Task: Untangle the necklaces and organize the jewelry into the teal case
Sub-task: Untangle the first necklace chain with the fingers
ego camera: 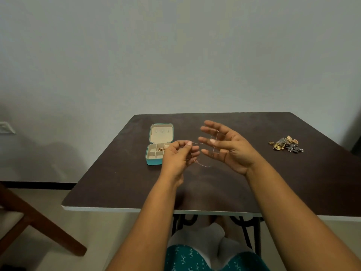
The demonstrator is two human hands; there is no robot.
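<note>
A thin pale chain necklace (203,165) hangs above the dark table between my two hands. My left hand (178,156) pinches one part of it between thumb and fingertips. My right hand (228,147) is spread with straight fingers, and the chain loops across them. The teal case (154,162) lies open left of my left hand, with a cream lining, small compartments and a few gold pieces inside. Its lid (161,133) lies back flat. A heap of gold and dark jewelry (286,144) sits at the right of the table.
The dark table (214,192) has a white front edge and stands against a pale wall. A wooden chair (29,218) stands at the lower left. My knees show under the table's front edge.
</note>
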